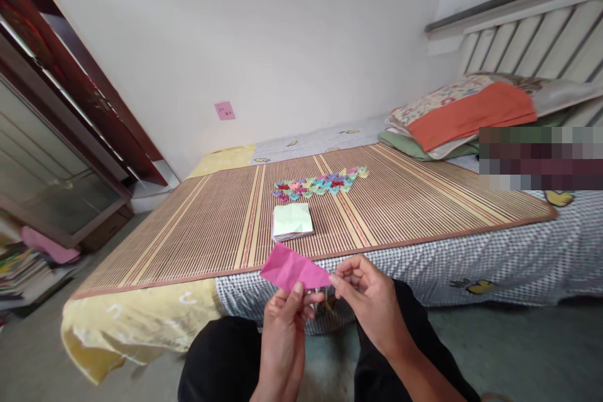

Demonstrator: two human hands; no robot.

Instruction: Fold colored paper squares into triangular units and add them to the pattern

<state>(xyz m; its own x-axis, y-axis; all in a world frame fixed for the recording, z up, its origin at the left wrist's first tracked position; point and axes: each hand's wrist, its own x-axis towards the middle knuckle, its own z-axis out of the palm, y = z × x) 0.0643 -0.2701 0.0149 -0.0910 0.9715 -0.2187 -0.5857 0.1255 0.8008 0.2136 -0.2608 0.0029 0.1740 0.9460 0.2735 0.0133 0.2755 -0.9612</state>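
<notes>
A sheet of pink paper (293,265), folded to a point at its right end and creased, is held up in front of the bed's edge. My left hand (287,320) pinches its lower edge, thumb on top and fingers beneath. With thumb and fingertips, my right hand (365,292) grips the pointed right tip. Just beyond the pink sheet lies a stack of square paper (293,220), its top sheet pale green. Farther back, several small folded paper pieces (320,184) in many colours sit in rows.
A striped bamboo mat (198,232) covers much of the bed, over yellow and grey checked cloths. Pillows and folded bedding (471,113) are piled at the right, by a white radiator (541,31). A pink note (225,110) is on the wall.
</notes>
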